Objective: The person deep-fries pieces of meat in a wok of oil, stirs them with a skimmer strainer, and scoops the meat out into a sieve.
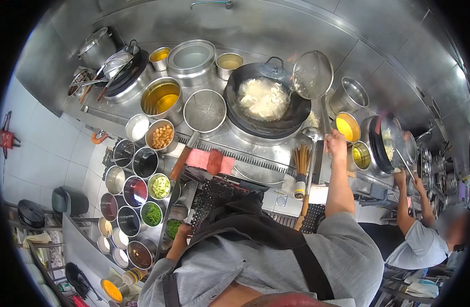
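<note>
My right hand (336, 144) is closed at the right of the stove, around the handle end of a round mesh strainer (313, 75). The strainer is raised over the right rim of a black wok (235, 94), where pale food (264, 98) bubbles in oil. Low on the left, my left hand (183, 233) has its fingers curled beside a metal pot of chopped greens (172, 228); what they hold, if anything, is hidden. A ladle (312, 133) and a bundle of thin sticks (301, 158) lie between the wok and my right arm.
A second strainer (205, 111) rests left of the wok, near a pot of oil (163, 100). Several ingredient pots, including diced food (160, 135) and cut green vegetable (159, 187), crowd the left counter. At right, a co-worker (424, 240) works over another wok (381, 148).
</note>
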Motion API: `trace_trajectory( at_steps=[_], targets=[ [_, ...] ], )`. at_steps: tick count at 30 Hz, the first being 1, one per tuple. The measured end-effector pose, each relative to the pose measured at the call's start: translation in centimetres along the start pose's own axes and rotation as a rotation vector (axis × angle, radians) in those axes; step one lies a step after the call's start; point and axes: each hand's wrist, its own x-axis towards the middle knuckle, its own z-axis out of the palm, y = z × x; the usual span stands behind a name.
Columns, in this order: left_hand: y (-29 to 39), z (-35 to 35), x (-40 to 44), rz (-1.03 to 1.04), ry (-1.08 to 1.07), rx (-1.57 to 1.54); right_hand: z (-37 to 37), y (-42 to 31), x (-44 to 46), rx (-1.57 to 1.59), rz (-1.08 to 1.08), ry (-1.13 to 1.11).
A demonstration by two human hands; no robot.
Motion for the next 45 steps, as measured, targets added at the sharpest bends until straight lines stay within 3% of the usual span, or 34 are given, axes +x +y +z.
trace_trajectory(
  at_steps=[4, 7, 9, 12, 14, 15, 19, 20, 21, 22, 24, 26, 29, 34, 38, 40, 41, 42, 43, 45],
  targets=[
    [-2.4, 1.0, 0.3, -0.097, 0.027, 0.098, -1.5, -0.8, 0.3, -0.023, 0.004, 0.127],
    [-2.9, 1.1, 0.1, -0.109, 0.032, 0.136, -1.5, -0.4, 1.0, -0.375, -0.078, 0.256],
    [-2.5, 0.8, -0.3, -0.096, 0.038, 0.17, -1.1, 7.0, 5.7, -0.54, -0.103, 0.249],
    [-1.4, 0.2, -0.3, -0.033, 0.052, 0.24, -1.0, 10.6, 8.1, -0.783, -0.07, 0.154],
    [-0.3, -0.4, -0.2, 0.04, 0.079, 0.285, -0.7, 12.4, 9.2, -0.891, -0.416, 0.39],
    [0.0, -0.8, -0.1, 0.081, 0.094, 0.301, -0.8, 10.3, 8.5, -0.816, -0.268, 0.343],
    [0.6, -1.5, 0.7, 0.349, 0.148, 0.414, -1.4, 3.9, 4.1, -0.581, -0.157, 0.278],
    [0.3, -1.6, 1.1, 0.526, 0.156, 0.567, -1.2, 2.6, 2.4, -0.585, -0.165, 0.279],
    [-0.1, -1.6, 2.1, 0.769, 0.194, 0.984, -1.0, 1.5, 0.7, -0.431, -0.129, 0.227],
    [1.0, -1.1, 1.3, 0.775, 0.198, 0.977, -0.6, 0.9, -0.6, -0.277, -0.092, 0.174],
    [1.0, 0.1, 1.4, 0.58, 0.153, 0.825, 1.2, 1.8, -1.3, -0.178, 0.017, 0.002],
    [0.4, 1.2, 1.6, 0.338, 0.123, 0.63, 4.6, 4.0, -0.8, -0.369, -0.008, -0.131],
    [0.0, 1.7, 1.7, 0.272, 0.111, 0.613, 9.0, -0.3, -2.8, -0.28, -0.052, -0.149],
    [-0.6, 0.5, 1.2, 0.273, 0.138, 0.696, 9.0, -3.5, -4.2, -0.237, -0.15, -0.153],
    [-2.4, -0.2, 0.9, 0.164, 0.108, 0.467, 8.3, -4.2, -6.1, -0.379, -0.214, -0.122],
    [-5.7, -0.2, 3.2, 0.69, 0.172, 0.995, 8.4, -3.8, -6.9, -0.417, -0.119, -0.168],
    [-5.1, 0.3, 2.3, 0.38, 0.115, 0.68, 8.3, -2.3, -6.6, -0.419, -0.124, -0.165],
    [-3.8, 0.3, 0.8, 0.2, 0.101, 0.477, 8.1, 0.1, -5.6, -0.539, -0.238, -0.133],
    [-2.6, 0.5, -0.7, 0.067, 0.102, 0.308, 7.7, 1.3, -5.0, -0.657, -0.354, -0.101],
    [2.0, -0.1, -6.9, -0.095, 0.121, 0.103, 6.6, 1.1, -5.0, -0.723, -0.33, -0.081]
  ],
)
